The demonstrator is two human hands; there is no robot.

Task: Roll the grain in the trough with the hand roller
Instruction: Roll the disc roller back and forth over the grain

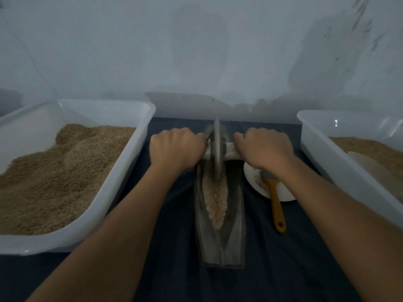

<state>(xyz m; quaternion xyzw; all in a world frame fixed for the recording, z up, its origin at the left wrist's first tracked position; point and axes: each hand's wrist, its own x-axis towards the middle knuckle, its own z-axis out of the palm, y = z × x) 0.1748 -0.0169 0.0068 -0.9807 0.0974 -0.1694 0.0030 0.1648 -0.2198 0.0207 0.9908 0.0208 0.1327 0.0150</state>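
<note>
1. A dark blue cloth (283, 258) covers the tabletop, which runs back to a pale, patchy wall (196, 51); the light is dim and bluish.
2. At the left stands a white plastic tub (122, 182) heaped with brown unhusked grain (54, 175); its near left corner is cut off by the frame edge.
3. The left hand (176, 149) is curled in a fist around the left end of the roller's pale cross handle (230, 149), knuckles up; the handle end is hidden inside the fist.
4. In the middle lies the long, narrow grey trough (236, 225), boat-shaped, running from the near edge away toward the wall. A strip of pale crushed grain (216, 203) lies along its groove, tapering to a point at the near end.
5. The hand roller (218, 149), a thin grey disc standing upright on edge, sits in the groove at the far half of the trough, its lower rim in the grain. The far tip of the trough behind the disc is hard to make out.
6. The right hand (263, 149) grips the right end of the handle in the same closed fist.
7. Just right of the trough a white plate (254, 179) lies partly under the right wrist, with a yellow-handled brush (275, 205) resting on it, the handle pointing toward the viewer.
8. At the far right a second white tub (340, 153) holds brownish material (370, 153), cut off by the frame.
</note>
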